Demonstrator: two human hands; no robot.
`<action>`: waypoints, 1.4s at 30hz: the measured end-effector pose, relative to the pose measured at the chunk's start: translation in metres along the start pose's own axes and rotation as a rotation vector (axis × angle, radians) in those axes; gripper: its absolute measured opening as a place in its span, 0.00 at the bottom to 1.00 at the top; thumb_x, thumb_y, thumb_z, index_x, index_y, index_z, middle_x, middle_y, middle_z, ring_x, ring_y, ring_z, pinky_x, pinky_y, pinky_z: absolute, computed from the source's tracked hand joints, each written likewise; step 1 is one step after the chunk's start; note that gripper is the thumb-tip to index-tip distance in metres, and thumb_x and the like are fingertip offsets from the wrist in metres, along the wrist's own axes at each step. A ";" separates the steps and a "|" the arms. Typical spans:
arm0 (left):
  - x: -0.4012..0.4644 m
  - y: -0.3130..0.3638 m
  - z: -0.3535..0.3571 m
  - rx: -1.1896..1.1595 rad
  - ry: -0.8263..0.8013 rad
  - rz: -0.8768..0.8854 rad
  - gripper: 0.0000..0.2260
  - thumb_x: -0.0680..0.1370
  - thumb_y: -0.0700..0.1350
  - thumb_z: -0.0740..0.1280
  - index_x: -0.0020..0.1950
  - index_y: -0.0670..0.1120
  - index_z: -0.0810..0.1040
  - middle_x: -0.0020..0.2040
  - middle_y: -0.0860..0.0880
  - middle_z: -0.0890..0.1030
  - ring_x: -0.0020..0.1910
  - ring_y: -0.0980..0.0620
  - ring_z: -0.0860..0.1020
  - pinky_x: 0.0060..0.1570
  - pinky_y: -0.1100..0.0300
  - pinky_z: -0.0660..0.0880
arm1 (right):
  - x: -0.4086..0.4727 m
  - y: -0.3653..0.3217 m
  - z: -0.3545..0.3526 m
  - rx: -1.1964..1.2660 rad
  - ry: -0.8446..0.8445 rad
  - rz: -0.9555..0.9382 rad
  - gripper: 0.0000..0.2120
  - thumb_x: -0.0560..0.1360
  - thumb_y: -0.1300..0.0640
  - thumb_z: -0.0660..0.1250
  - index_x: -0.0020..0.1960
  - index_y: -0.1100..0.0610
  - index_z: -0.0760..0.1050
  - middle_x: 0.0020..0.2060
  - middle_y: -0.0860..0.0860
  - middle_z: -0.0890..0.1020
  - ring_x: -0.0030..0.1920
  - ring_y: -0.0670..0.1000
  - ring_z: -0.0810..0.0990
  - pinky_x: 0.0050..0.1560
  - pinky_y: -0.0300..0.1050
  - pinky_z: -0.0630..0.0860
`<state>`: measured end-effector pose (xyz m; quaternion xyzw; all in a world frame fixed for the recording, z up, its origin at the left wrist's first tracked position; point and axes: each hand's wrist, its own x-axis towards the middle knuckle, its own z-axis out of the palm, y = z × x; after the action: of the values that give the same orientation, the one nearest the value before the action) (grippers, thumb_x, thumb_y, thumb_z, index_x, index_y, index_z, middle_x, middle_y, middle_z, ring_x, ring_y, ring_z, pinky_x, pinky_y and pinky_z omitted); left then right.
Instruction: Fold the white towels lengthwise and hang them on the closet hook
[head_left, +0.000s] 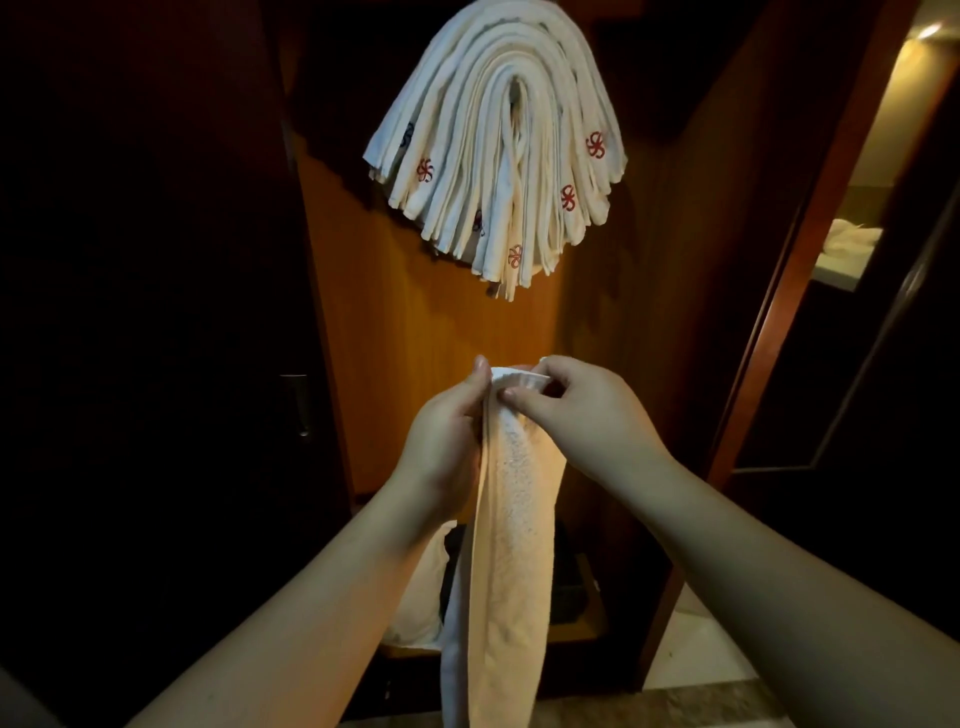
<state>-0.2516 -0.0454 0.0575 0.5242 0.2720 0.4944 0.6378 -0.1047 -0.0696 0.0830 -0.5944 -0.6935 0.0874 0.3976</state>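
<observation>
In the lower middle of the frame, both hands hold one towel (506, 525) by its top end. The left hand (447, 441) grips the left side of the towel, with the thumb standing up along the edge. The right hand (576, 410) pinches the top hem with curled fingers, just beside the left thumb. So both hands are clamped on the same towel, and they are close together. The towel hangs down as a long narrow strip and leaves the frame at the bottom.

In the upper middle, a thick stack (496, 140) of folded white towels already hangs in the closet (415, 332), many with small red marks. The hook itself is hidden under them.

The step in hand seems to be finishing the lengthwise fold. To do it well, I think the two long edges should meet evenly at the top before the hands move down the strip. The fold must stay flat and narrow, because the stack is already full and a loose towel could slide off.
</observation>
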 end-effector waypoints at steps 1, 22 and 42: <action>0.000 0.002 0.001 0.028 -0.005 0.000 0.24 0.80 0.61 0.58 0.57 0.46 0.85 0.54 0.44 0.85 0.54 0.48 0.84 0.49 0.60 0.80 | 0.002 0.000 -0.001 0.010 -0.010 0.016 0.07 0.76 0.41 0.68 0.43 0.42 0.75 0.37 0.41 0.79 0.39 0.40 0.77 0.35 0.38 0.66; 0.023 0.037 -0.062 0.419 0.018 0.111 0.10 0.80 0.52 0.65 0.52 0.52 0.85 0.47 0.50 0.85 0.47 0.52 0.83 0.47 0.60 0.78 | 0.039 0.080 -0.064 -0.531 -0.478 0.172 0.20 0.77 0.38 0.67 0.62 0.49 0.80 0.42 0.40 0.76 0.43 0.41 0.74 0.38 0.39 0.68; 0.025 0.036 -0.038 0.375 0.015 0.248 0.07 0.80 0.48 0.66 0.50 0.56 0.85 0.47 0.55 0.83 0.47 0.56 0.81 0.48 0.57 0.74 | 0.004 0.082 -0.070 0.148 0.350 0.064 0.06 0.82 0.46 0.61 0.48 0.38 0.74 0.42 0.39 0.80 0.44 0.35 0.78 0.38 0.35 0.70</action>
<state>-0.2876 -0.0088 0.0839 0.6593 0.2974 0.5137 0.4614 0.0029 -0.0682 0.0832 -0.5916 -0.5861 0.0460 0.5517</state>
